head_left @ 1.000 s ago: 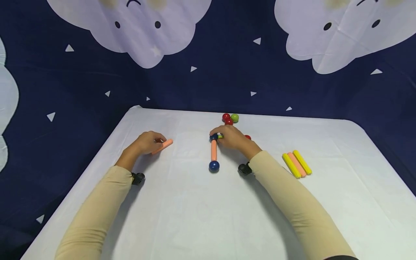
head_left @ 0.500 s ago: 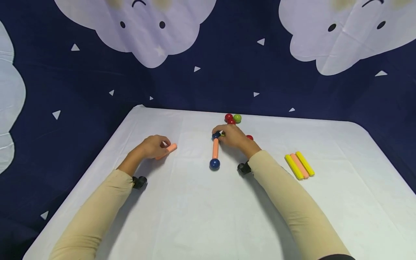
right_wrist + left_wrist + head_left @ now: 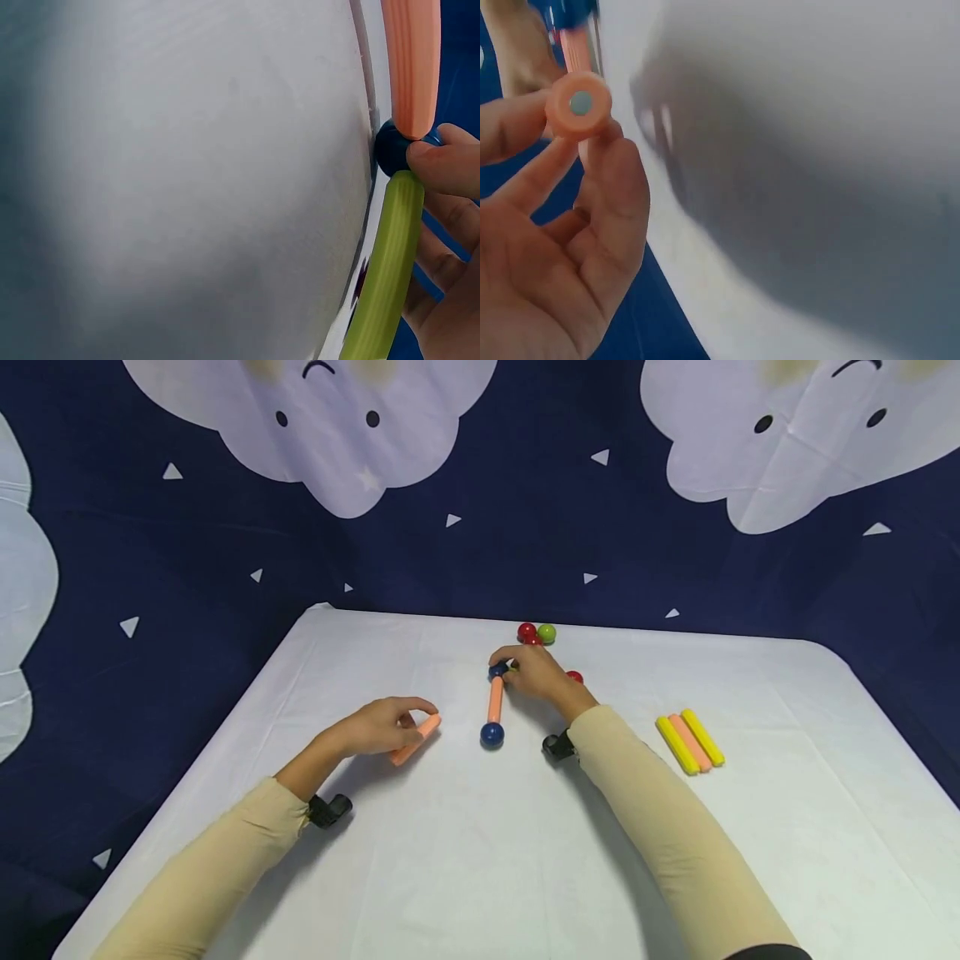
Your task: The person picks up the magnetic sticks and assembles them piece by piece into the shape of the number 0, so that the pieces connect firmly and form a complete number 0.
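In the head view, my left hand [image 3: 378, 728] holds a peach magnetic rod [image 3: 416, 741] between thumb and fingers, left of the joined pieces. The left wrist view shows that rod's end [image 3: 580, 105] with a round metal disc. Standing in the middle, another peach rod [image 3: 496, 700] links a near blue ball [image 3: 492, 735] and a far blue ball [image 3: 391, 148]. My right hand [image 3: 538, 675] pinches the far ball. A green rod [image 3: 390, 262] meets that ball too, mostly hidden under the hand in the head view.
Two red balls [image 3: 527, 632] and a green ball [image 3: 547, 633] sit near the table's back edge. One more red ball [image 3: 574, 677] shows behind my right wrist. Two yellow rods [image 3: 677, 745] flank a peach rod [image 3: 690, 742] at right on the white table [image 3: 465, 860].
My left hand has moved right and nearer with its peach rod, towards the joined pieces, and the rod has turned steeper. My right hand stays at the far blue ball.
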`<state>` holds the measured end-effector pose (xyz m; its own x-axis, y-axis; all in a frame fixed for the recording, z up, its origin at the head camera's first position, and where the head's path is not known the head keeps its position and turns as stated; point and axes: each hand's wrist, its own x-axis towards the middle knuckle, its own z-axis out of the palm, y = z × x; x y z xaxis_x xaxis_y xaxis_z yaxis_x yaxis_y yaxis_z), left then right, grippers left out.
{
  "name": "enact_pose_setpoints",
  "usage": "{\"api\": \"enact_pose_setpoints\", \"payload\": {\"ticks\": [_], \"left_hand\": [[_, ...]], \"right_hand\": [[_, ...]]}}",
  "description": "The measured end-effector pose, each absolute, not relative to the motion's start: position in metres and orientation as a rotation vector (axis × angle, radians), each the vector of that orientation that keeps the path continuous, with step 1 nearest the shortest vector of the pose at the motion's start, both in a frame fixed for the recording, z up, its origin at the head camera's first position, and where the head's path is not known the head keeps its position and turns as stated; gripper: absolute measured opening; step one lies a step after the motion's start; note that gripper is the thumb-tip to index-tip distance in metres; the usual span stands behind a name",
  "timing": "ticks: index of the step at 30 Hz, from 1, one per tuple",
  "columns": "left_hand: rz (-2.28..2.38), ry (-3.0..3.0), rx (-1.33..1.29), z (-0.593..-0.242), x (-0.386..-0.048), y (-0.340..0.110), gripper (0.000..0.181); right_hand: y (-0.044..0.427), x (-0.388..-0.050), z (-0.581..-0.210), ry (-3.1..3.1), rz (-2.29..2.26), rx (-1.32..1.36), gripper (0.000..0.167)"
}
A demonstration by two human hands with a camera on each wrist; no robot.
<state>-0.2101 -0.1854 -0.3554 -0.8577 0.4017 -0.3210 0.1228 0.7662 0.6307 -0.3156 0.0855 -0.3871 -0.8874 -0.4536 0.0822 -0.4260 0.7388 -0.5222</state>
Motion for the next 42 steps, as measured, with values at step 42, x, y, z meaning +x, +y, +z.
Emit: {"api": "enact_pose_setpoints", "payload": {"ticks": [42], "left_hand": [[1.352,2.207,-0.009,-0.383,-0.177,-0.11,0.033]], "right_hand": [[0.073,-0.321,-0.388,2.847,-0.938,-0.606,0.031]]}}
